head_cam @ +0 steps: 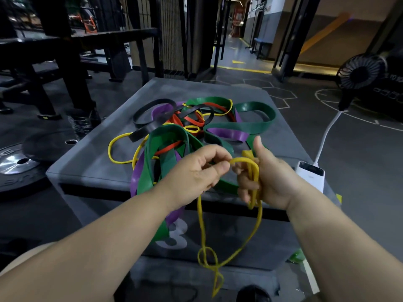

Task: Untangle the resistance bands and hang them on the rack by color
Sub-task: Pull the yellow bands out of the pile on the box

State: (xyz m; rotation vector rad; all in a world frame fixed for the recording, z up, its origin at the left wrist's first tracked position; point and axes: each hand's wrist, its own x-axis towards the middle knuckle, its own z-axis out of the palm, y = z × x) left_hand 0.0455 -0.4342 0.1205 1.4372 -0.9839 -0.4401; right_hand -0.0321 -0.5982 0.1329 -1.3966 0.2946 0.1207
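Left hand [196, 171] pinches a loop of the yellow band [253, 171] w/ thumb & finger. Right hand [270, 179] grips the same band in a bunch, thumb up. The band hangs down past the surface's [91, 162] near edge, w/ a knot low down. The pile [192, 123] of green, purple, red, black & yellow bands sits mid-surface, some spilling over the near edge.

Only legible mark: big white "3" on front face of grey box [91, 162], left part covered by hanging green band [162, 233]. Raised lettering on weight plate [13, 168] and print on black item [388, 94] far right are too blurry to read.
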